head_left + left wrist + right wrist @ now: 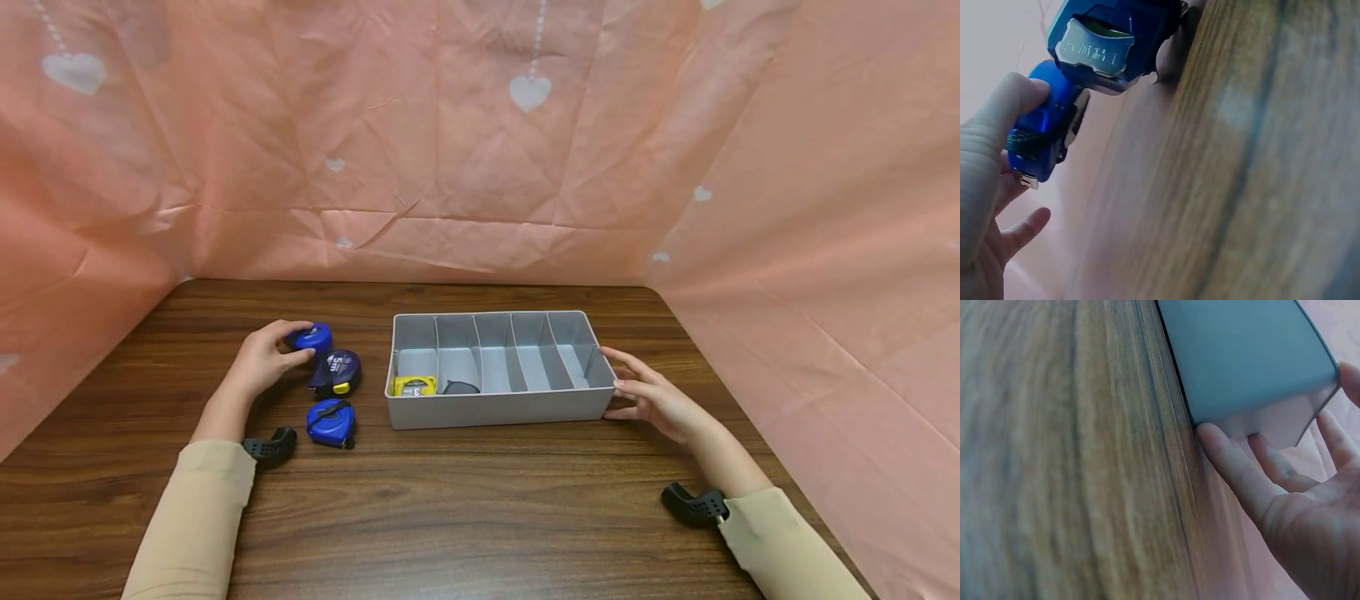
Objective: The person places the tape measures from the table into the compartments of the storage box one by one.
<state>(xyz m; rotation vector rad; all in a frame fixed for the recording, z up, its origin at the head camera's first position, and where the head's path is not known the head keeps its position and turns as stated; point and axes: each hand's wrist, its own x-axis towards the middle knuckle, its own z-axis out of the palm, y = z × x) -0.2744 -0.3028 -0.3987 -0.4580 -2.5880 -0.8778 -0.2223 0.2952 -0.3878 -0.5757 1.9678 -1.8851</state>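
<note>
My left hand [267, 354] pinches a small blue tape measure [316, 337] between thumb and fingers; in the left wrist view this blue tape measure [1047, 115] shows a dark strap and metal end hook. Just in front of it lies a dark navy 5m tape measure [339, 372] with a yellow button. Nearer to me is another blue tape measure [327, 422] with a black strap. The fingers of my right hand [663, 406] touch the right end of a grey divided box [498, 410]; in the right wrist view they spread against the box's end [1279, 419].
Inside the box's leftmost compartment sits a yellow tape measure [415, 386]. A dark grey item [461, 387], partly hidden by the front wall, lies in the compartment beside it. Pink cloth [480, 167] hangs behind and beside the wooden table [465, 517].
</note>
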